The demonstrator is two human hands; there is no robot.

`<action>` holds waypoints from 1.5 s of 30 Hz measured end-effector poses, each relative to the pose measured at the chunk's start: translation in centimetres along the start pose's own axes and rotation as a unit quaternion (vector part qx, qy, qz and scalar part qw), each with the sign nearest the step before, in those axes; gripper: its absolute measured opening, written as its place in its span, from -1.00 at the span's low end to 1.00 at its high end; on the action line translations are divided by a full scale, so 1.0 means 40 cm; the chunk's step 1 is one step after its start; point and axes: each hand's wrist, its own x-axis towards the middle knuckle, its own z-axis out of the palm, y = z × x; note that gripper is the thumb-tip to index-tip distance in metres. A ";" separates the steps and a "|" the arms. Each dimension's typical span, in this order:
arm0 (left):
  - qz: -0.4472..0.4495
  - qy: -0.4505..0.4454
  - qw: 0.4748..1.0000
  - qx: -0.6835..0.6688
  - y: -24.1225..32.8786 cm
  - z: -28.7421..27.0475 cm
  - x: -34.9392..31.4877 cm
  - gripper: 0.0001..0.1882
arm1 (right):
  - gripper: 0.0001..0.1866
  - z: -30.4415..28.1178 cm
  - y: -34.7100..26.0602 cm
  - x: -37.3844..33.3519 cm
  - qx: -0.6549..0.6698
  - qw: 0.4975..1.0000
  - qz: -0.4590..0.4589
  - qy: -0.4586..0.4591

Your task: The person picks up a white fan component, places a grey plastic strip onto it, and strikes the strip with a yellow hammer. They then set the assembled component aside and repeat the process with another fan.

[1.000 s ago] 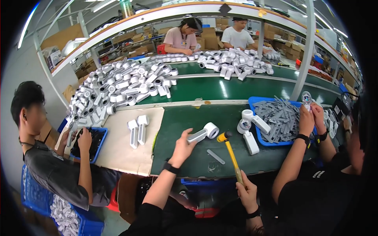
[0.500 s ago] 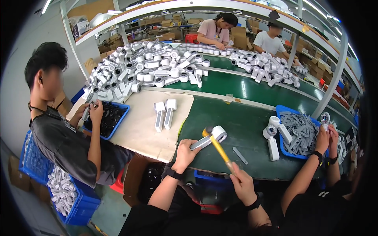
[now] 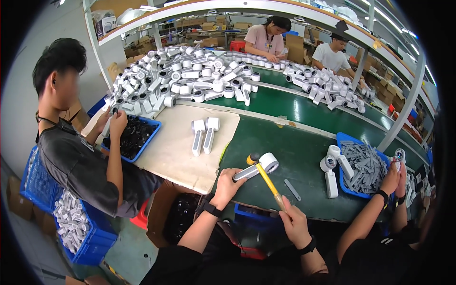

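Observation:
My left hand (image 3: 228, 184) is wrapped round the handle end of a white round-headed handheld device (image 3: 270, 163), which lies tilted on the green table. A grey strip runs along its handle. In my right hand (image 3: 295, 222) is a hammer (image 3: 269, 182) with a yellow shaft and a black-and-yellow head. The hammer's head is over the device's handle; I cannot tell whether they touch. A loose grey strip (image 3: 292, 189) lies to the right of the device. Two similar white devices (image 3: 204, 134) lie side by side on the beige board to the left.
At right stands a blue tray (image 3: 339, 140) of grey strips (image 3: 363, 164), with white devices (image 3: 331, 180) beside it and a co-worker's hands (image 3: 394, 178) near. Another person at left works over a blue tray (image 3: 144, 151) of black parts. Many devices (image 3: 190, 78) are heaped behind.
The whole view has shifted slightly. My hands, the hammer and the device hold nearly the same arrangement. The left co-worker's hands have moved a little over the tray.

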 end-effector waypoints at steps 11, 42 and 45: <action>-0.004 0.052 0.997 0.055 -0.030 -0.004 -0.033 -0.67 | -0.46 0.011 -0.011 0.005 -0.005 0.998 -0.057 -0.024; -0.003 0.053 0.997 0.060 -0.025 -0.005 -0.040 -0.70 | -0.48 0.033 -0.002 -0.033 -0.006 1.000 -0.004 -0.026; -0.010 0.046 0.997 0.066 -0.026 -0.008 -0.033 -0.71 | -0.47 0.017 0.005 -0.030 -0.017 0.999 -0.011 -0.024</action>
